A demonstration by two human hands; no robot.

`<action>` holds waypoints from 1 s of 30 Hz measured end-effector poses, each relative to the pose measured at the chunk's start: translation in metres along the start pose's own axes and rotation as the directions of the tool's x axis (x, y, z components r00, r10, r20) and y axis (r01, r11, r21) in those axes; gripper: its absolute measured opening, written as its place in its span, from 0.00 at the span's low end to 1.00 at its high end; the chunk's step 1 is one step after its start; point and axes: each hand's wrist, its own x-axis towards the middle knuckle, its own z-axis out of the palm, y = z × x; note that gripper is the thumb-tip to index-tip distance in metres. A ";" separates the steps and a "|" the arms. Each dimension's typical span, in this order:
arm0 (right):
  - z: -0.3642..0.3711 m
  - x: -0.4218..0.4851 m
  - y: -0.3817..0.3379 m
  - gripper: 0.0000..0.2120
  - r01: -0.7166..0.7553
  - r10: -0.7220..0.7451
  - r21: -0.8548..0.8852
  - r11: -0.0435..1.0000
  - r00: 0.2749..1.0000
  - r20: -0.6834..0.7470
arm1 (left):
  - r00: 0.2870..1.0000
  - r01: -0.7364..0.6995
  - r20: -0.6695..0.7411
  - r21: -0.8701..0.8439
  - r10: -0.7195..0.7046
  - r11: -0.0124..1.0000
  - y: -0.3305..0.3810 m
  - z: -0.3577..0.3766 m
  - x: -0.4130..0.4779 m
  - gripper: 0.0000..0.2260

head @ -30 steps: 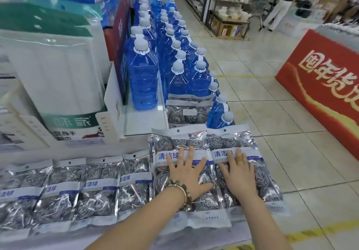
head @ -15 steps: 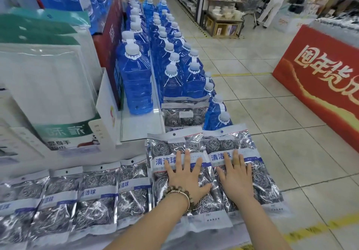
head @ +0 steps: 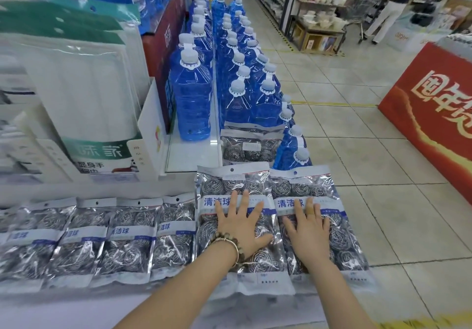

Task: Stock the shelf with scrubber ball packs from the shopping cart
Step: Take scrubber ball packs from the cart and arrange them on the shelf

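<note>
Two clear packs of steel scrubber balls lie side by side at the right end of the white shelf point(head: 76, 300). My left hand point(head: 241, 229), with a bead bracelet at the wrist, presses flat with spread fingers on the left pack point(head: 222, 188). Flat on the right pack point(head: 332, 195) lies my right hand point(head: 307, 234), fingers straight. A row of several overlapping scrubber packs point(head: 122, 236) fills the shelf to the left. One more scrubber pack point(head: 247, 147) sits behind, against the bottles. No shopping cart of mine is in view.
Blue liquid bottles point(head: 194, 103) with white caps stand in long rows behind the shelf. White cloth packs point(head: 84, 91) hang at the left. A red display stand point(head: 434, 124) is on the right across the tiled aisle. A person point(head: 390, 9) stands far back by a cart.
Both hands stay flat on the two packs, shifted slightly forward on them. The view has tilted a little; the packs lie as before.
</note>
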 end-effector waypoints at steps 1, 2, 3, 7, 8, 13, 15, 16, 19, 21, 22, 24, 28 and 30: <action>-0.002 -0.001 0.000 0.29 0.021 -0.021 -0.001 1.000 1.000 -0.006 | 1.000 -0.005 -0.020 -0.013 0.005 1.000 -0.001 0.000 -0.002 0.35; -0.003 -0.002 0.000 0.28 0.050 -0.050 -0.007 0.999 0.999 -0.016 | 0.999 -0.011 -0.042 -0.030 0.010 0.999 -0.002 -0.001 -0.005 0.33; -0.005 -0.004 0.000 0.27 0.083 -0.083 -0.005 0.997 0.996 -0.033 | 0.998 -0.018 -0.061 -0.056 0.015 0.998 -0.002 -0.002 -0.009 0.30; -0.016 -0.012 -0.010 0.22 0.163 -0.150 0.147 0.976 0.984 -0.094 | 0.983 -0.006 -0.181 -0.240 -0.038 0.971 -0.006 -0.013 -0.029 0.22; -0.019 -0.014 -0.016 0.21 0.183 -0.165 0.200 0.963 0.981 -0.105 | 0.975 -0.002 -0.213 -0.287 -0.061 0.958 -0.008 -0.016 -0.035 0.20; -0.027 -0.028 -0.056 0.19 0.375 -0.362 0.284 0.883 0.927 -0.097 | 0.933 0.074 -0.267 -0.518 -0.243 0.852 -0.034 -0.022 -0.070 0.15; -0.024 -0.039 -0.079 0.17 0.491 -0.487 0.308 0.815 0.868 -0.097 | 0.905 0.134 -0.266 -0.562 -0.332 0.816 -0.047 -0.019 -0.088 0.13; -0.019 -0.045 -0.091 0.16 0.553 -0.553 0.308 0.774 0.827 -0.096 | 0.889 0.169 -0.258 -0.583 -0.378 0.795 -0.055 -0.016 -0.098 0.13; -0.005 -0.066 -0.128 0.17 0.663 -0.691 0.333 0.671 0.721 -0.044 | 0.826 0.265 -0.227 -0.653 -0.516 0.710 -0.081 -0.006 -0.133 0.13; 0.006 -0.079 -0.152 0.18 0.707 -0.760 0.368 0.604 0.650 -0.002 | 0.784 0.296 -0.206 -0.705 -0.585 0.645 -0.100 0.003 -0.158 0.12; 0.012 -0.085 -0.163 0.17 0.728 -0.791 0.371 0.577 0.611 0.031 | 0.759 0.322 -0.193 -0.719 -0.623 0.615 -0.109 0.006 -0.172 0.11; 0.023 -0.100 -0.188 0.17 0.762 -0.839 0.371 0.530 0.535 0.101 | 0.689 0.389 -0.160 -0.741 -0.707 0.547 -0.126 0.015 -0.202 0.12; 0.043 -0.139 -0.237 0.19 0.813 -0.903 0.394 0.429 0.392 0.174 | 0.536 0.481 -0.119 -0.771 -0.836 0.418 -0.156 0.036 -0.267 0.13; 0.053 -0.160 -0.263 0.16 0.840 -0.928 0.399 0.367 0.305 0.212 | 0.446 0.508 -0.082 -0.797 -0.891 0.327 -0.169 0.050 -0.303 0.12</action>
